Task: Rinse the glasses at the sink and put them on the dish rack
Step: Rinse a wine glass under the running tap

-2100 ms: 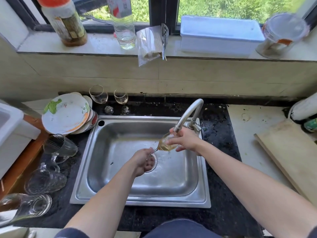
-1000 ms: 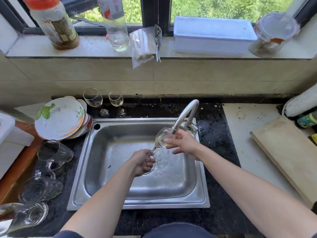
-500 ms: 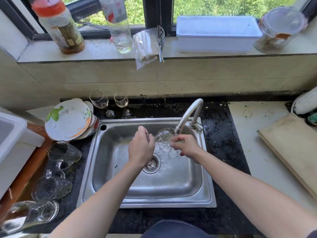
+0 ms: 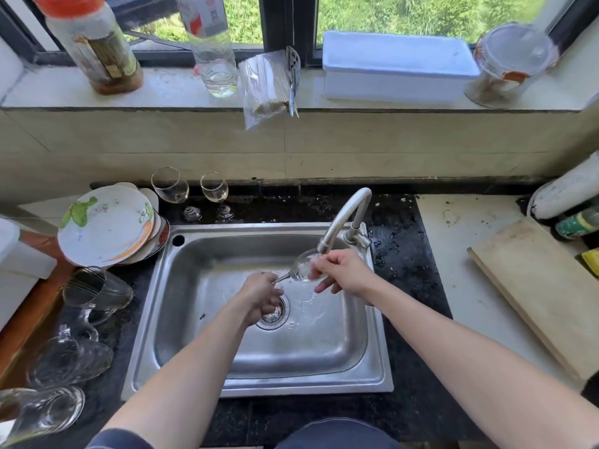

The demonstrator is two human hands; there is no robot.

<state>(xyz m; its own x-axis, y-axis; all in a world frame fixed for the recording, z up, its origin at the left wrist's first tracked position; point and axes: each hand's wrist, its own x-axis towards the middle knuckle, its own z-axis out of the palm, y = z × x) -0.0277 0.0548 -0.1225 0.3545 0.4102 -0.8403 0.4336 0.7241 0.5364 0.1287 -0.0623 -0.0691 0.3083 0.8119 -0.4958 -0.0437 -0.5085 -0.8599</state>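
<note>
My left grip (image 4: 261, 294) is closed around the stem and foot of a wine glass (image 4: 303, 265), and my right grip (image 4: 345, 272) pinches the rim of its bowl with thumb and fingers. I hold the glass tilted on its side above the steel sink (image 4: 207, 319), its bowl just beneath the spout of the faucet (image 4: 345, 215), its stem sloping down toward the drain (image 4: 275, 314). Water is splashing across the sink floor to the right of the drain; I cannot make out the stream itself.

Behind the sink's back left corner two more wine glasses (image 4: 170, 189) (image 4: 214, 188) stand upright on the dark counter (image 4: 398, 222), near each other but apart. Left of the sink's back corner sits a stack of plates (image 4: 103, 225), the top one tilted. Along the sink's left side clear glass mugs (image 4: 97, 294) lie on their sides in a row; whether they rest on a rack I cannot tell. Right of the sink a wooden cutting board (image 4: 544, 293) lies on the pale part of the counter. Above the sink, the windowsill (image 4: 168, 89) carries a white box (image 4: 395, 66).
</note>
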